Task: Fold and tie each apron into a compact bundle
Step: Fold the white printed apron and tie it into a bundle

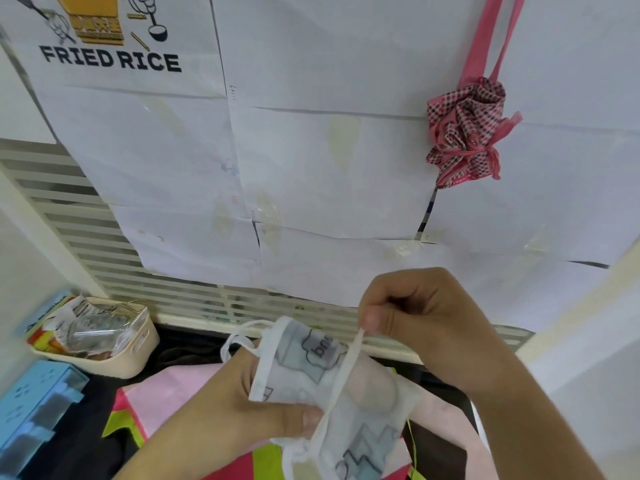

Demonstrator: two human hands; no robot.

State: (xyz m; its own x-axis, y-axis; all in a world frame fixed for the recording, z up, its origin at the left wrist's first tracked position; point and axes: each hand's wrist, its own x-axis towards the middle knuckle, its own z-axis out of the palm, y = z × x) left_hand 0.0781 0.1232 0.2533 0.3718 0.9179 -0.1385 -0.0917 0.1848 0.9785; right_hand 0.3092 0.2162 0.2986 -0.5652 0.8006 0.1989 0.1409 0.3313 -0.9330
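A thin white apron [346,396] with grey-blue print is folded into a small bundle and held low in the middle of the head view. My left hand [242,407] grips the bundle from the left, thumb pressed on its front. A white tie strap [348,362] runs up over the bundle, and my right hand [415,317] pinches its upper end just above the bundle. More white strap loops out at the bundle's left. A red checked apron [465,133], tied into a bundle, hangs on the wall at the upper right by its pink straps.
Pink, lime and red fabric [180,393] lies on the dark table beneath my hands. A cream basket [138,351] with packets stands at the left, a blue box [34,403] in front of it. White paper sheets and a fried rice poster [110,39] cover the wall.
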